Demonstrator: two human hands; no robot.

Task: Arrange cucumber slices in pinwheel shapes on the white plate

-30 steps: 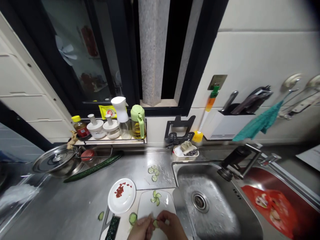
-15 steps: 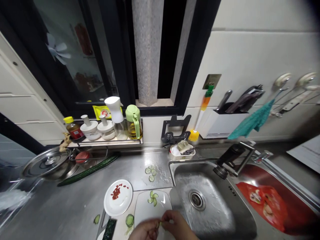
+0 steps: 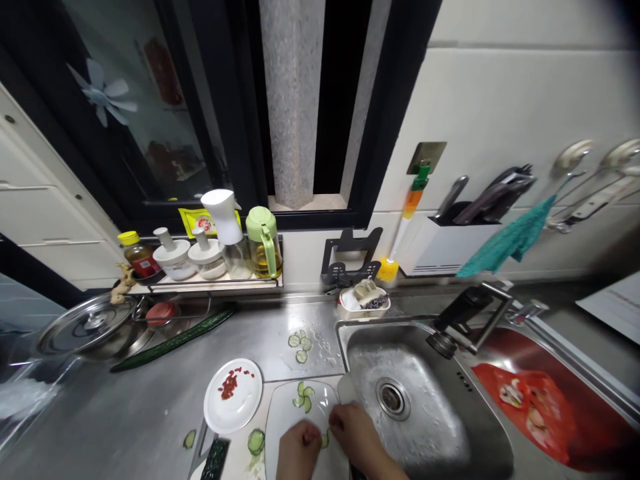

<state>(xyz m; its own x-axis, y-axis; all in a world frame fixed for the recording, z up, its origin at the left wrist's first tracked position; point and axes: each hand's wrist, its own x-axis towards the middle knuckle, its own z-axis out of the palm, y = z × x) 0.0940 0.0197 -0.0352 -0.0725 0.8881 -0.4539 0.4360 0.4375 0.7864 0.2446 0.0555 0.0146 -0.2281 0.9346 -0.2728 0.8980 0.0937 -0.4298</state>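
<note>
Above the white square plate (image 3: 280,407), my left hand (image 3: 300,448) has its fingers curled together; whatever they may pinch is hidden. Just right of it, my right hand (image 3: 356,433) is closed at the fingertips on a cucumber slice (image 3: 325,439), which shows between the two hands, low over the plate. Farther back on the same plate, several cucumber pieces (image 3: 303,396) are laid out in a petal-like cluster. To the left are a cucumber stack of slices (image 3: 256,441) on the board and the dark green end of a cut cucumber (image 3: 216,459).
A round white plate (image 3: 213,400) holds red berries. Several cucumber slices (image 3: 300,341) lie on the wet steel counter, and a whole cucumber (image 3: 170,343) lies behind. The sink (image 3: 420,400) is at right, with a red bag (image 3: 545,413) beyond. Bottles stand on a rack (image 3: 220,285).
My hands have moved apart; they were together over a small green piece. A cucumber slice now shows between them. The view has shifted slightly.
</note>
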